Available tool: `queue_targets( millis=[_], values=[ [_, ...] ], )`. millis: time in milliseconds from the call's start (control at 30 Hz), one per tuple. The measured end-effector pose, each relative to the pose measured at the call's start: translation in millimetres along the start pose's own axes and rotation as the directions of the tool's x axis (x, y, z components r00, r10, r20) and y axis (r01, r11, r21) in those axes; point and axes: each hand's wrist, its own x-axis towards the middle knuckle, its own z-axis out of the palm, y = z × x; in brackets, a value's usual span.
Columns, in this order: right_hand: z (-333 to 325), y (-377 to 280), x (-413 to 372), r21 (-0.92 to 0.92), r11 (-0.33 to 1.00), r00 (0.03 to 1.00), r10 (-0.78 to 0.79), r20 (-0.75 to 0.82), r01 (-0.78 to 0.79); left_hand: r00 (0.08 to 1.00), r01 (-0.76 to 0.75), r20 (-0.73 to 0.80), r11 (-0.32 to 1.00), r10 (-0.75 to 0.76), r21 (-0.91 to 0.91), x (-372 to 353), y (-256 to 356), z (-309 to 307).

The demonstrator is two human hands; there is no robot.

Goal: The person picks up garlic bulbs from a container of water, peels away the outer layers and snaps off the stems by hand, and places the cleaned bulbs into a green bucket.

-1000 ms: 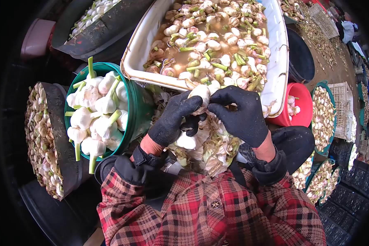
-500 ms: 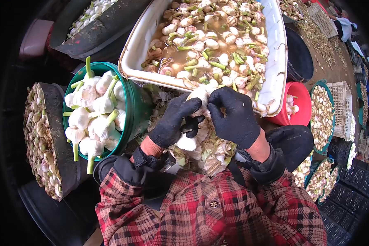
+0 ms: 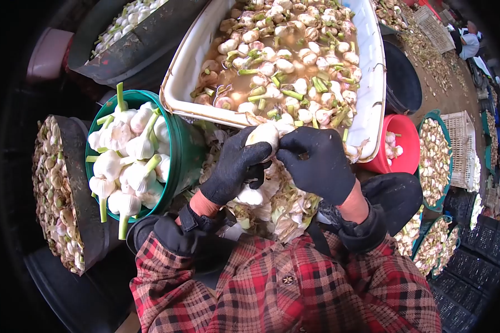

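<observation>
I note both hands gloved in black and held close together before my torso. My left hand (image 3: 234,166) is curled, thumb and fingers closed in a pinch. My right hand (image 3: 318,162) faces it with its fingertips bent inward, meeting the left's. Both forearms angle inward, bent at the wrists.

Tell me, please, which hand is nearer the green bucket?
Left. The left hand is beside the green bucket, apart from its wall; the right hand lies farther away, on the other side of the garlic bulb both grip.

Bright even daylight, sharp centre, dark fisheye-warped edges.
</observation>
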Motion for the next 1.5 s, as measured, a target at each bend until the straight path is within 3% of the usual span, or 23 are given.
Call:
queue_targets(
  millis=[67, 167, 400, 467, 600, 667, 700, 800, 900, 1000, 1067, 1100, 1200, 1267, 1300, 1367, 1433, 1500],
  values=[
    [7.8, 0.2, -2.7, -0.121, 0.992, 0.995, -0.034, -0.092, 0.023, 0.999, -0.012, -0.033, 1.000, 0.013, 0.024, -1.4, -2.3, 0.4],
    [11.2, 0.0, -5.6, -0.173, 0.982, 0.991, -0.092, -0.101, 0.073, 0.997, -0.023, -0.072, 1.000, 0.024, 0.009, -2.1, -6.9, 0.3],
    [17.3, 2.5, -7.8, -0.176, 0.979, 0.980, -0.130, -0.149, 0.103, 0.999, -0.044, 0.008, 0.998, 0.043, 0.038, -0.4, -5.7, -3.1],
    [19.1, 7.5, -8.8, -0.079, 0.996, 0.987, -0.053, -0.155, 0.041, 0.995, -0.091, -0.013, 0.980, 0.095, 0.174, 1.0, -3.9, 1.7],
    [16.2, 15.3, -9.5, 0.056, 0.997, 0.992, 0.055, -0.114, -0.048, 0.988, -0.154, 0.029, 0.973, 0.152, 0.174, 1.0, -1.2, 2.3],
    [17.0, 18.6, -8.7, 0.438, 0.896, 0.978, 0.155, -0.142, -0.079, 0.985, -0.161, 0.076, 0.983, 0.154, 0.089, 1.8, -0.2, 0.8],
    [16.4, 18.1, -8.6, 0.437, 0.896, 0.978, 0.154, -0.139, -0.079, 0.985, -0.162, 0.074, 0.983, 0.156, 0.087, 1.1, 1.6, 2.3],
    [14.0, 14.5, -8.4, 0.342, 0.938, 0.985, 0.102, -0.138, -0.050, 0.993, -0.113, 0.052, 0.990, 0.109, 0.083, -1.6, 9.0, 7.1],
    [13.1, 12.8, -10.1, 0.249, 0.963, 0.976, 0.145, -0.164, -0.101, 0.991, -0.124, 0.085, 0.964, 0.106, 0.234, -1.3, 9.4, 5.4],
    [14.6, 12.1, -10.1, 0.092, 0.996, 0.964, 0.039, -0.261, -0.015, 0.992, -0.120, 0.071, 0.966, 0.106, 0.228, 2.4, 7.7, 1.8],
    [17.1, 13.1, -8.7, -0.124, 0.986, 0.931, -0.147, -0.333, 0.112, 0.997, 0.065, -0.052, 0.971, -0.055, 0.232, 3.8, 9.4, 2.6],
    [17.8, 13.9, -8.7, -0.124, 0.986, 0.931, -0.147, -0.333, 0.112, 0.997, 0.065, -0.052, 0.971, -0.055, 0.232, 4.2, 9.5, 1.7],
    [18.8, 16.4, -9.5, -0.150, 0.983, 0.943, -0.148, -0.297, 0.107, 0.993, 0.116, -0.061, 0.944, -0.102, 0.308, 5.9, 5.3, -4.7],
    [18.2, 18.6, -10.5, 0.122, 0.989, 0.966, 0.113, -0.234, -0.086, 0.980, -0.200, 0.099, 0.811, 0.174, 0.550, 8.3, -1.3, -10.3],
    [16.0, 21.5, -10.3, 0.121, 0.989, 0.966, 0.112, -0.235, -0.085, 0.979, -0.201, 0.100, 0.811, 0.175, 0.549, 5.4, 0.8, -7.6],
    [8.3, 30.8, -8.2, 0.269, 0.921, 0.949, 0.310, -0.066, -0.282, 0.971, -0.241, 0.156, 0.738, 0.184, 0.630, -3.8, 8.9, 1.0],
    [0.2, 35.6, -5.8, 0.291, 0.906, 0.946, 0.323, -0.005, -0.307, 0.959, -0.282, 0.202, 0.690, 0.197, 0.667, -3.1, 12.4, -0.8],
    [-8.6, 34.1, -4.0, 0.340, 0.870, 0.933, 0.312, 0.180, -0.356, 0.926, -0.377, 0.265, 0.720, 0.270, 0.583, 0.1, 5.3, -5.0]
  ],
)
